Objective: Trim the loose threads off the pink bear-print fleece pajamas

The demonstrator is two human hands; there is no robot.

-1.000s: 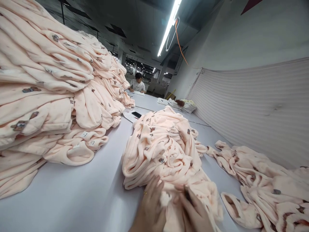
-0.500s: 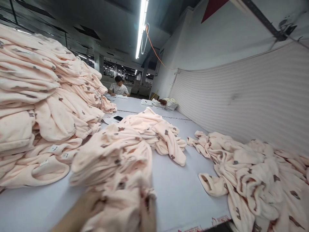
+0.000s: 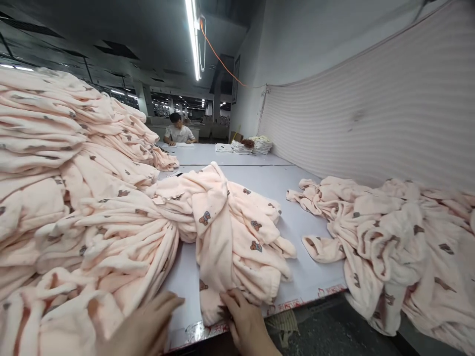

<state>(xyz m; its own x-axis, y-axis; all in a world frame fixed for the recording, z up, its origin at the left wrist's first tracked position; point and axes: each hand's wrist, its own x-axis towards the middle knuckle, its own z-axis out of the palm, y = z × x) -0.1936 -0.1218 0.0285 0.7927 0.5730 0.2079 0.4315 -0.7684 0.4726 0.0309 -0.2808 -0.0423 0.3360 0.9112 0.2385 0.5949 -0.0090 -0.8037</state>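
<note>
Pale pink fleece garments with small bear prints lie in front of me. One fleece garment (image 3: 215,242) is stretched over the middle of the table, its lower end near the front edge. My right hand (image 3: 247,319) has its fingers curled on that lower end, gripping the cloth. My left hand (image 3: 148,321), slightly blurred, is beside the bunched garments (image 3: 122,247) on the left, its fingers stretched out and holding nothing. Its wrist overlaps the nearest folds in view, and whether it touches them I cannot tell.
A tall stack of pink garments (image 3: 37,118) rises on the left. Another loose heap (image 3: 386,237) hangs over the table's right front edge. Farther back are stacks of papers or cloth (image 3: 261,145) and a seated person (image 3: 179,132). A striped cloth (image 3: 352,123) covers the right wall.
The bundle of garments in front of me has moved left against the stack. My left hand has come away from the cloth, and my right hand now shows at the middle garment's lower end.
</note>
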